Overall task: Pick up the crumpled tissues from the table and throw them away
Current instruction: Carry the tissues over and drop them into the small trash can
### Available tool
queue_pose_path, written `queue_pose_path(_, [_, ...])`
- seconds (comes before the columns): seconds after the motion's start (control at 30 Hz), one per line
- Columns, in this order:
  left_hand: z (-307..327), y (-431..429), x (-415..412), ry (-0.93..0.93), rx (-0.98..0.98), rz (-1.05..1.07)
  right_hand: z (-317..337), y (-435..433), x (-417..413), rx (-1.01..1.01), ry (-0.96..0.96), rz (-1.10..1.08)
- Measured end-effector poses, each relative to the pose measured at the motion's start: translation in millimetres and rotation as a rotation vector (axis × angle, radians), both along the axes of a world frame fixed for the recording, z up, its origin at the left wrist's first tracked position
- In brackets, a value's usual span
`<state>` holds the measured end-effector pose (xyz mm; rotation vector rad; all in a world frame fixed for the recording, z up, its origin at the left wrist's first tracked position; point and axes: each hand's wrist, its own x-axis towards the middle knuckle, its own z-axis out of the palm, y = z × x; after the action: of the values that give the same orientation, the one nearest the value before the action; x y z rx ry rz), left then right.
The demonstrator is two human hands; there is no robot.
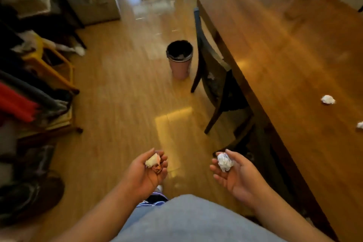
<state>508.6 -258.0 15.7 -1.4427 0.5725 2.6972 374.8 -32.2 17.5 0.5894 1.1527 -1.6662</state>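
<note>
A bin (179,59) is set on the floor (121,92) far ahead, left of a chair (214,76) tucked under the surface (284,61) at right, where two tissues (328,99) are left.

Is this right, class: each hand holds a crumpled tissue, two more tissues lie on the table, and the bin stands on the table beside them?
Not quite. The head view shows the bin standing on the floor beside the chair, not on the table. The rest holds: the left hand and right hand each hold a tissue, and two tissues lie on the table.
</note>
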Motion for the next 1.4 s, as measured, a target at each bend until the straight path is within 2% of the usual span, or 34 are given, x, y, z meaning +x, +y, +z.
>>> queue_pose_path(0.23, [-20.7, -140.5, 63.5, -0.105, 0.038, 0.32, -3.5, -215.0, -27.7, -0.038, 0.07, 0.316])
queue_pose_path(0.37, [-32.0, -225.4, 72.1, -0.125, 0.029, 0.392, -7.1, -318.0, -40.2, -0.05, 0.088, 0.379])
queue_pose_path(0.5, [-34.1, -294.9, 58.5, -0.128, 0.004, 0.386, -10.8, -376.8, -57.5, -0.018, 0.072, 0.373])
queue_pose_path(0.7, [-35.3, -372.3, -4.7, -0.078, -0.016, 0.354, -22.7, -409.6, -104.6, 0.077, 0.038, 0.298])
queue_pose_path(1.0, [-27.4, -482.9, -168.8, -0.008, -0.07, 0.287, -57.5, -460.3, -222.2, 0.177, -0.027, 0.239])
queue_pose_path(1.17, [-20.9, -538.2, -235.9, -0.022, -0.087, 0.308, -60.9, -522.9, -300.6, 0.181, -0.04, 0.273])
queue_pose_path(1.4, [-19.0, -605.7, -252.4, -0.099, -0.065, 0.495, -39.0, -659.1, -378.3, 0.097, 0.009, 0.417])
